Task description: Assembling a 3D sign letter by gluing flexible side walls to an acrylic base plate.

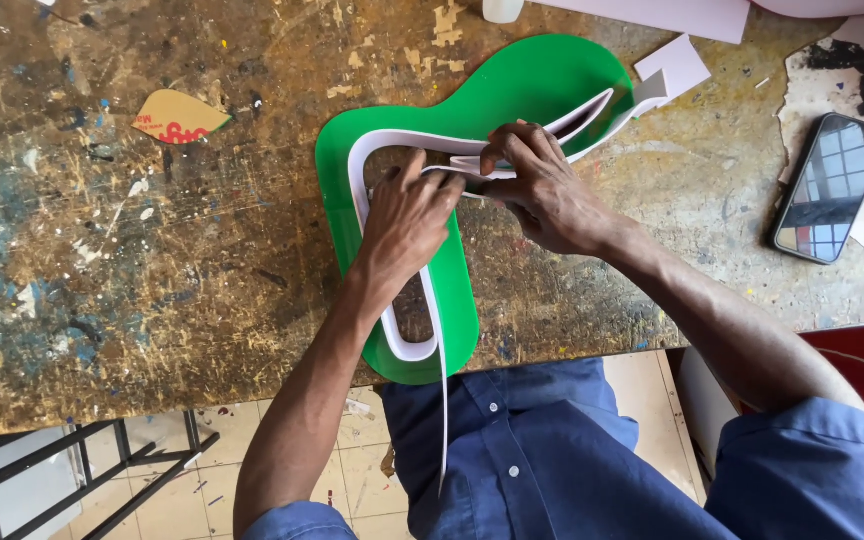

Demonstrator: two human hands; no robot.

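Done: I see the white strip (357, 185) already standing on edge along the left curve and near loop of the green panel (522, 85) on the workbench (152, 250).
Left: the far right stretch looks loose, and a tail hangs off the near edge.
Left hand (407, 215): palm down, fingers curled, pressing the strip.
Right hand (542, 185): fingers closed, pinching the strip's bend.
Nearby: a phone (830, 187) far right.

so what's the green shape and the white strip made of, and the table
Green shape: probably acrylic sheet, glossy, with a clean cut edge. White strip: seems a flexible plastic or foam board, matte, bending on edge under both hands. Table: worn wood, scratched and paint-flecked.
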